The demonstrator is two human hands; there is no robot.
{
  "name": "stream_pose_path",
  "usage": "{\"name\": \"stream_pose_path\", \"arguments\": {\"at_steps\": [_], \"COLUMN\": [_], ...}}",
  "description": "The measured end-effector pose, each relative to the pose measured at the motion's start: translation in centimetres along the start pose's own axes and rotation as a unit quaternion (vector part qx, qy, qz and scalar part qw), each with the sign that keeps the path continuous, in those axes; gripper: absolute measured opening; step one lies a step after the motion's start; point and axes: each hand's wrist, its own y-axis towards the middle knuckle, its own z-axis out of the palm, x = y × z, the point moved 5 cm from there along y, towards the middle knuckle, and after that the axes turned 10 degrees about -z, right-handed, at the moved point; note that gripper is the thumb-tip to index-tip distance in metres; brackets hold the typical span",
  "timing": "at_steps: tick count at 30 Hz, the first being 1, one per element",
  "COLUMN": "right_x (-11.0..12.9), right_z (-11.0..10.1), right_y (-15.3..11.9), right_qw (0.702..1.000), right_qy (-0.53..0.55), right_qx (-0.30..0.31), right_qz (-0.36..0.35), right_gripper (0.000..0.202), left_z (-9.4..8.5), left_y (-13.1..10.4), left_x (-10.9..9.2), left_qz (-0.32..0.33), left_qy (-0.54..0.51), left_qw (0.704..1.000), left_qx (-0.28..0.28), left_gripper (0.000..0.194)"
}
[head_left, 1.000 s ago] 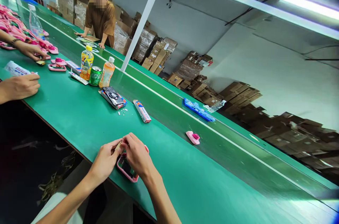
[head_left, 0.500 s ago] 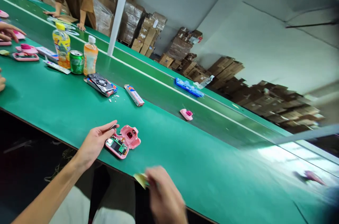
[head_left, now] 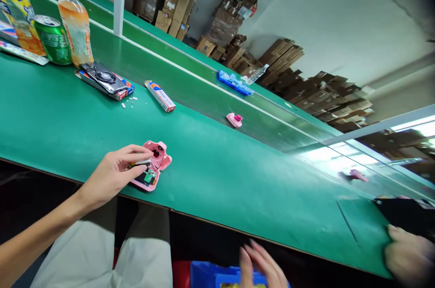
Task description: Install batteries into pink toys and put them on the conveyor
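My left hand (head_left: 117, 168) pinches a small silver battery (head_left: 142, 161) between thumb and fingers. It is over an opened pink toy camera (head_left: 157, 183), whose green circuit board shows. The camera's front shell (head_left: 163, 157) is folded back behind it, with a dark lens hole and a thin wire. My right hand (head_left: 260, 266) is low, past the table edge and above a blue bin (head_left: 207, 274). Its fingers are apart and I see nothing between them; the lower part is cut off by the frame. Something yellow (head_left: 234, 285) lies in the bin.
A phone (head_left: 103, 77) rests on flat boxes beside an orange bottle (head_left: 75, 29), a green can (head_left: 52, 41) and a yellow-labelled bottle (head_left: 20, 11). A small box (head_left: 159, 96) lies nearby. On the belt is another pink camera (head_left: 234, 119). A co-worker's blurred hand (head_left: 409, 256) is at right.
My right hand has moved down and right to the bin, and the yellow piece is gone from it. My left hand has brought the battery over the camera. The view has shifted right.
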Motion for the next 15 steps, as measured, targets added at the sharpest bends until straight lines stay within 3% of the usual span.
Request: {"name": "stream_pose_path", "arguments": {"at_steps": [1, 2, 4, 5, 7, 10, 15], "right_x": [2.0, 4.3, 9.1, 10.9, 13.0, 13.4, 12.8], "right_z": [1.7, 4.0, 8.1, 9.8, 12.2, 13.0, 11.8], "right_y": [2.3, 4.7, 9.0, 10.6, 12.8, 13.8, 13.0], "right_qw": [0.998, 0.983, 0.918, 0.885, 0.844, 0.830, 0.829], "right_qy": [0.047, 0.129, 0.245, 0.265, 0.274, 0.270, 0.270], "right_qx": [0.019, 0.075, 0.198, 0.254, 0.337, 0.382, 0.361], "right_qz": [-0.049, -0.108, -0.240, -0.286, -0.314, -0.305, -0.330], "right_gripper": [0.019, 0.026, 0.034, 0.032, 0.025, 0.019, 0.022], "left_z": [0.2, 0.5, 0.7, 0.8, 0.8, 1.0, 0.7], "left_y": [0.0, 0.0, 0.1, 0.2, 0.2, 0.2, 0.2], "left_x": [0.0, -0.1, -0.1, -0.1, -0.1, 0.1, 0.3], "left_qz": [0.006, 0.012, 0.024, 0.034, 0.052, 0.050, 0.029], "left_qy": [0.006, 0.004, -0.014, -0.025, -0.041, -0.062, -0.079], "left_qw": [1.000, 1.000, 0.999, 0.998, 0.996, 0.995, 0.993], "left_qx": [0.011, 0.022, 0.040, 0.044, 0.052, 0.068, 0.086], "left_gripper": [0.044, 0.056, 0.075, 0.077, 0.072, 0.068, 0.063]}}
